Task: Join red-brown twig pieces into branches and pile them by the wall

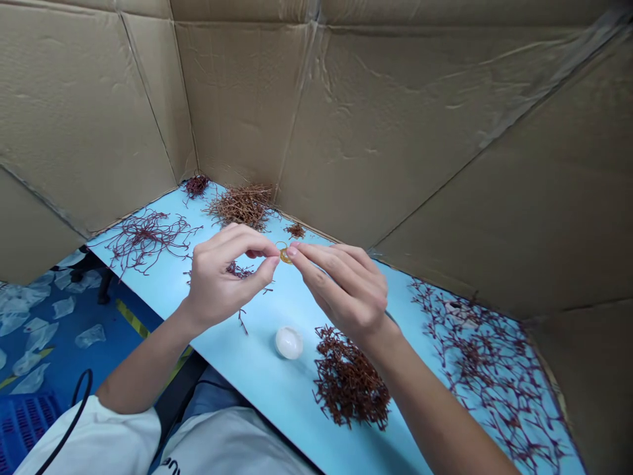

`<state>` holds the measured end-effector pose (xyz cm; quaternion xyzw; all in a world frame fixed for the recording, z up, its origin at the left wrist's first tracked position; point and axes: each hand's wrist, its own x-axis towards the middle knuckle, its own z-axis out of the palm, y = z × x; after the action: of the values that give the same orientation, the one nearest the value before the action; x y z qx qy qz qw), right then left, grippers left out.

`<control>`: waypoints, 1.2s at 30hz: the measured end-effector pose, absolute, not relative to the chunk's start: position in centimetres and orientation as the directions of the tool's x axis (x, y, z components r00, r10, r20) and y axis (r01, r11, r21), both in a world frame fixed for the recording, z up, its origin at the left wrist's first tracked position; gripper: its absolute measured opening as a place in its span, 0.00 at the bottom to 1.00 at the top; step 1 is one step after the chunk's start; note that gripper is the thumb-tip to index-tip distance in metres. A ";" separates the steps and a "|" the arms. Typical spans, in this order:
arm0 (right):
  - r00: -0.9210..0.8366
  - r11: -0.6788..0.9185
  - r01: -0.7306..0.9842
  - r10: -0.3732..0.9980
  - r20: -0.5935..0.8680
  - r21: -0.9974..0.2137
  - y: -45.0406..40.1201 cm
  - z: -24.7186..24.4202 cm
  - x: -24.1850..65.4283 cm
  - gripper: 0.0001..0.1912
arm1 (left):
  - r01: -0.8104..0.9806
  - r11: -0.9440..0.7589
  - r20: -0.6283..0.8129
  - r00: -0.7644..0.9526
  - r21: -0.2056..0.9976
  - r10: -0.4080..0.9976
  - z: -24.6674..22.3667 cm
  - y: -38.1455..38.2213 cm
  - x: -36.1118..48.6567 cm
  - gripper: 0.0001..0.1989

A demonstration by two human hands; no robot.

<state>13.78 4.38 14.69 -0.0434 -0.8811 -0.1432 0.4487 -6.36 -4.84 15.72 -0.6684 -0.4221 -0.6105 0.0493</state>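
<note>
While both hands are raised above a light blue table (pixel 237 349), the left hand (pixel 222 280) and the right hand (pixel 346 290) meet at a small golden ring (pixel 284 254), which is held in the air between them. The left hand makes a narrow pinch, and its thumb and index fingertips (pixel 270 265) close on the lower side of the ring. The right hand is narrow too, with its thumb and index finger coming to the ring from the other side. Its fingertips (pixel 293 249) touch the ring or are just beside it, but I cannot tell if they really press on it.

Below the left hand lies a small dark red tuft (pixel 239 269), and a round white object (pixel 289 343) sits on the table between both forearms. Under the right hand is a thick pile of reddish-brown wiry stems (pixel 349 379), and a wide loose net of stems (pixel 479 356) spreads on the right part of the table. Another loose tangle (pixel 146 241) lies on the left part. Near the far edge are a paler brown pile (pixel 242 206), a dark red clump (pixel 196 185) and a very small clump (pixel 295 230). Corrugated cardboard walls (pixel 395 132) stand along the far sides of the table. Left of the table, clear plastic bags (pixel 30 316) lie on a blue floor.
</note>
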 end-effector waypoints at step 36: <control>-0.844 0.848 0.529 0.529 -0.091 0.031 7.3 9.8 11.4 0.13 | 0.768 -0.450 0.612 0.096 0.456 0.785 7.1 0.0 -9.9 0.19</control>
<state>11.39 7.29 9.83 -0.2753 -0.9601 -0.0023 -0.0482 -9.94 0.03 7.14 -0.7402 -0.5244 -0.4207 -0.0103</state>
